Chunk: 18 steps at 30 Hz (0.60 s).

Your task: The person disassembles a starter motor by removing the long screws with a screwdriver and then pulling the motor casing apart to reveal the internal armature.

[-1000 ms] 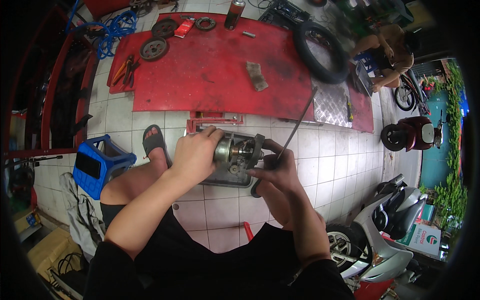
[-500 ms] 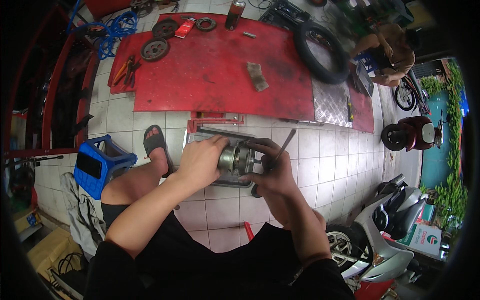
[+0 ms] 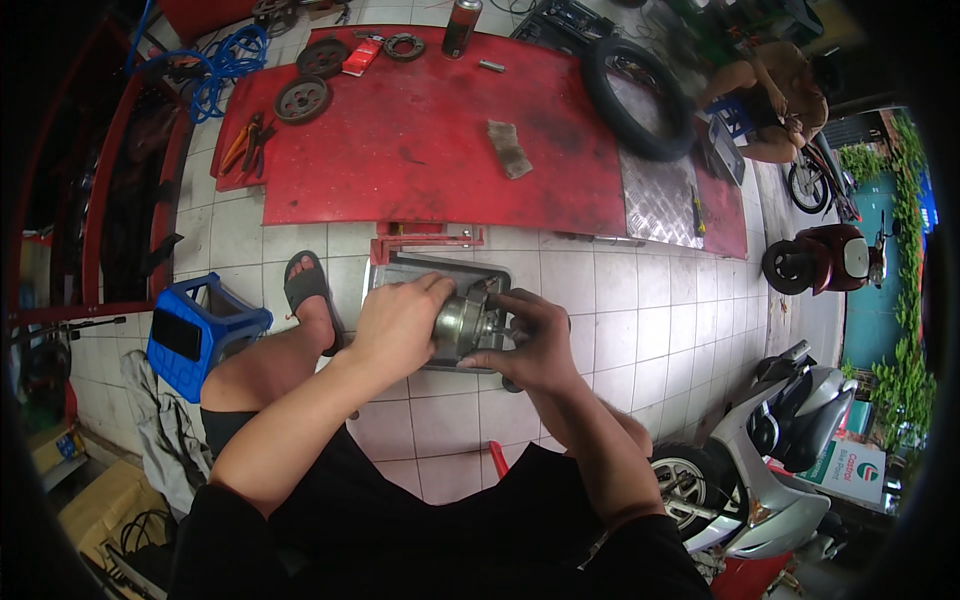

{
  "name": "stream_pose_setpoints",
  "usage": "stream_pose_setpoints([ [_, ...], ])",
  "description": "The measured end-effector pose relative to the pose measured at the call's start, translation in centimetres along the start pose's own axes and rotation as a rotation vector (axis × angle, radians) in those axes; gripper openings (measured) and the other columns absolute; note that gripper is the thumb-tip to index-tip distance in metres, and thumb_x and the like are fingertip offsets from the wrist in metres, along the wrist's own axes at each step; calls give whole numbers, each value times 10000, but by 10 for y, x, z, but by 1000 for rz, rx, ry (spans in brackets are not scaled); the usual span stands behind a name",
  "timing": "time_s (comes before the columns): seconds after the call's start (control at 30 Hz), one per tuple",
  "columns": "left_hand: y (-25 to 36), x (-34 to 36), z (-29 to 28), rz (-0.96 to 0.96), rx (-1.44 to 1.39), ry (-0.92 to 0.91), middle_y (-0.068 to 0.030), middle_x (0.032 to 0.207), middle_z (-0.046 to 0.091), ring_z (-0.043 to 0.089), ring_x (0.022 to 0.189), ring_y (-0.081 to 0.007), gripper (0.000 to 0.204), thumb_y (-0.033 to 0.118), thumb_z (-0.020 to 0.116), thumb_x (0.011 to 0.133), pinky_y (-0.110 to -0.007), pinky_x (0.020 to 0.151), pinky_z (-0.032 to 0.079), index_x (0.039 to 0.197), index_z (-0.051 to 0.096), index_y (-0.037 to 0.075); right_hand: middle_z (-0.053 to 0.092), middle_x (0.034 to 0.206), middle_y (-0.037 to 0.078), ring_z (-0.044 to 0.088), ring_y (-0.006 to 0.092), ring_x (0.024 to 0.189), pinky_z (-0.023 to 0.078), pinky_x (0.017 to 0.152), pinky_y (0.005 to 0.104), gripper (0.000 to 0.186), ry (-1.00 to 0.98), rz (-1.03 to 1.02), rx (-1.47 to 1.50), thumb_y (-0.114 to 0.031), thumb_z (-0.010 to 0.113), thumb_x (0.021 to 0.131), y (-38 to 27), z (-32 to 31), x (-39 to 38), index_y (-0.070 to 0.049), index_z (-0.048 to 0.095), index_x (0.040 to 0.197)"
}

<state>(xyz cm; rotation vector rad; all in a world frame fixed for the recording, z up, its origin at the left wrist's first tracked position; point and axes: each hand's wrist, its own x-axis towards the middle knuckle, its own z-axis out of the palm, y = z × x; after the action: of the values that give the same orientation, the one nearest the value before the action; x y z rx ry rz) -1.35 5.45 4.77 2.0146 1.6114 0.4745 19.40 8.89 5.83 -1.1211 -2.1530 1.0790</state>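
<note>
Between my hands is a dull metal cylindrical mechanical part point(image 3: 458, 322), held sideways above a grey tray point(image 3: 490, 268) on the floor. My left hand point(image 3: 402, 318) wraps round the part's left end. At its right end, the thumb and forefinger of my right hand point(image 3: 535, 340) are curled against the part, with a shiny bit of metal showing between them. My right fingers hide part of that end, and I cannot make out its exact kind.
Ahead stands a red work table point(image 3: 400, 150) with a tyre point(image 3: 597, 95), a spray can point(image 3: 461, 28), pliers point(image 3: 247, 148) and a dirty cloth point(image 3: 509, 150). A blue stool point(image 3: 215, 320) bears a phone. A silver scooter point(image 3: 745, 480) stands right; another person point(image 3: 775, 95) sits far right.
The thin rod that stuck up out of my right hand no longer shows there. My right fingers have shifted against the part's right end; my left hand keeps its hold.
</note>
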Motion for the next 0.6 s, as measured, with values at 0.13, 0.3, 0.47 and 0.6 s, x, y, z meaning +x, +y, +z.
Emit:
stream_pose_setpoints([
  [0.13, 4, 1, -1, -14, 22, -1, -115, 1034, 642, 654, 869, -353, 533, -1, 731, 567, -447, 721, 523, 1081, 597, 51, 686, 901, 86, 620, 126, 735, 483, 614, 259, 692, -20, 293, 177, -229, 962, 529, -7, 1, -6, 107, 650, 1048],
  [0.3, -1, 1, 0, -25, -17, 43, -119, 1010, 642, 646, 867, -357, 516, 3, 729, 573, -456, 721, 513, 1068, 596, 67, 678, 1008, 128, 654, 180, 881, 518, 760, 286, 702, 37, 116, 122, -221, 950, 548, 6, 12, -7, 117, 646, 1083],
  [0.47, 1, 2, -2, -30, -5, 18, -115, 1024, 642, 647, 873, -357, 521, 4, 734, 575, -456, 733, 516, 1073, 596, 69, 658, 1113, 183, 659, 239, 1028, 513, 887, 312, 732, 3, -1, -14, -208, 942, 540, 2, 5, -1, 113, 636, 1122],
  [0.6, 2, 1, -2, -21, -19, 17, -112, 1030, 642, 648, 878, -357, 525, 6, 735, 575, -455, 735, 517, 1077, 597, 69, 653, 1146, 199, 656, 252, 1059, 510, 915, 324, 740, -42, 63, -13, -203, 935, 534, -3, 0, -1, 108, 634, 1133],
])
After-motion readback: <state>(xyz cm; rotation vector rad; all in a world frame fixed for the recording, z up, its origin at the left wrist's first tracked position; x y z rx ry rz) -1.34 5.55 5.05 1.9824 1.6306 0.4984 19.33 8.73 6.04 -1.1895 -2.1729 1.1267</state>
